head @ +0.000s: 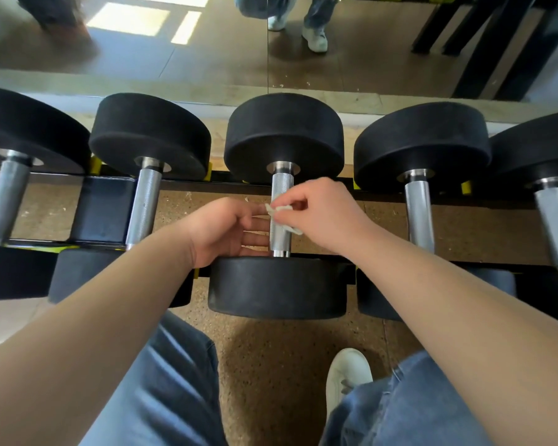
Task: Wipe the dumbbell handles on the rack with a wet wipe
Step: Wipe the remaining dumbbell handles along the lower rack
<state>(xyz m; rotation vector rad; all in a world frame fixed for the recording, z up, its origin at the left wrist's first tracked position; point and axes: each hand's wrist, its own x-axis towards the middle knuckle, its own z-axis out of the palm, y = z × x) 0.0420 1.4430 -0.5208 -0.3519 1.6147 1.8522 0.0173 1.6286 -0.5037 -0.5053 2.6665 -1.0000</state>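
While both hands meet at the middle dumbbell (282, 201) on the rack (103, 207), right hand (326, 214) pinching a crumpled wet wipe (279, 210) against its knurled handle (281, 188), left hand (226, 230) loosely open, fingers touching the handle's left side, neighbouring dumbbells untouched.

White shoe (347, 378), mirror (368, 59), speckled floor (271, 365)

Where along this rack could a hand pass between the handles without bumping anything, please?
Open gaps lie either side of the middle handle, toward the left handle and the right handle. At the middle handle it is crowded: the left hand and right hand hold the wipe there.
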